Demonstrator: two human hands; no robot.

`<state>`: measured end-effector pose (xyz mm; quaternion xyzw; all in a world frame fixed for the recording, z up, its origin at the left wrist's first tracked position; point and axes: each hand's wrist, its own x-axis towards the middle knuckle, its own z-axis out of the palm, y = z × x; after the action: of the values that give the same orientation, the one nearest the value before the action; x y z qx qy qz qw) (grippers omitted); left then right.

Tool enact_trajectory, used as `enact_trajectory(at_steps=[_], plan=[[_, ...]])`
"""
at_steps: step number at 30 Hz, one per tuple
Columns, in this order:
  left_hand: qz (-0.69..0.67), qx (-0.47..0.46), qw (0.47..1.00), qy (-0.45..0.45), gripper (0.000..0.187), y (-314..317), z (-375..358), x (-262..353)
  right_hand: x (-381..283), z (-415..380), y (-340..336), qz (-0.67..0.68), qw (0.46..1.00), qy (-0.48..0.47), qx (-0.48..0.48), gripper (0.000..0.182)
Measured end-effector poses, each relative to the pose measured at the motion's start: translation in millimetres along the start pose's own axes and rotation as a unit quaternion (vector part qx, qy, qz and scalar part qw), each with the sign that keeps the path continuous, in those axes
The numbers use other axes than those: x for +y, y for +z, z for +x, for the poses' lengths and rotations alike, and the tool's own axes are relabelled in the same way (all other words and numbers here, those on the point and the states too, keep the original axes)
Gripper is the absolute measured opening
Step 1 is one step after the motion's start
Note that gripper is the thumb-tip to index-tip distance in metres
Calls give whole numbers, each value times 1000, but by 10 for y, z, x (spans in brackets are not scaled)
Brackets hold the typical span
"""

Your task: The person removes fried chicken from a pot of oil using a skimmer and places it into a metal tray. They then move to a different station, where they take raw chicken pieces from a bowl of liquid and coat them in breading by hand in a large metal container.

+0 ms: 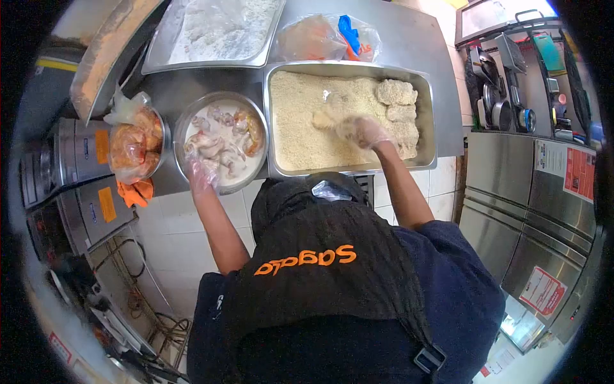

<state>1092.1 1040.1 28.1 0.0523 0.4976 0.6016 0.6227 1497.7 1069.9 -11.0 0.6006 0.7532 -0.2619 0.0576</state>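
A round metal bowl (181, 131) holds raw meat pieces (224, 137) in a milky liquid. My left hand (203, 171), in a clear plastic glove, reaches into its lower left side; its fingers are partly hidden. To the right stands a deep metal tray (350, 171) of pale crumbs (297, 118). My right hand (368, 132), also gloved, is over the crumbs, its fingers blurred. Just left of it lies a crumb-covered piece (323, 120). Several coated pieces (396, 93) are lined up along the tray's right side.
Behind the bowl is a tray of white flour (217, 32). Plastic bags (313, 37), one with blue on it, lie behind the crumb tray. A bagged orange-coloured food (135, 144) sits in a bowl at the left, above an orange cloth (135, 192). Pans (500, 114) stand on a right-hand shelf.
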Motion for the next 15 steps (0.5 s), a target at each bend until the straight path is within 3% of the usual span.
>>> enact_trajectory(at_steps=[1, 2, 4, 5, 7, 8, 9, 11, 13, 15], plan=[[3, 18, 1000, 8, 39, 29, -10, 6, 60, -32, 79, -14, 988, 71, -138, 45], [2, 17, 1000, 7, 39, 25, 26, 5, 223, -37, 310, -15, 988, 72, -138, 45], [-58, 103, 993, 19, 35, -42, 139, -10, 541, -63, 756, 48, 942, 105, -315, 54], [-58, 103, 993, 18, 35, -125, 183, -41, 372, -112, 606, 48, 942, 106, -316, 54], [76, 35, 991, 107, 33, -338, 249, -116, -360, -191, 107, 194, 946, 111, -234, 53], [77, 32, 991, 107, 33, -393, 285, -133, -415, -87, 309, 401, 882, 67, -240, 54], [86, -2, 992, 88, 24, -435, 316, -142, -444, 6, 486, 588, 774, 18, -234, 55], [98, -38, 992, 70, 24, -460, 320, -153, -568, 108, 500, 570, 791, 36, -221, 57], [198, -55, 974, 97, 29, -414, 291, -131, -675, 220, 485, 530, 822, 72, -196, 61], [129, -32, 989, 68, 30, -304, 214, -105, -716, 322, 419, 485, 850, 109, -173, 65]])
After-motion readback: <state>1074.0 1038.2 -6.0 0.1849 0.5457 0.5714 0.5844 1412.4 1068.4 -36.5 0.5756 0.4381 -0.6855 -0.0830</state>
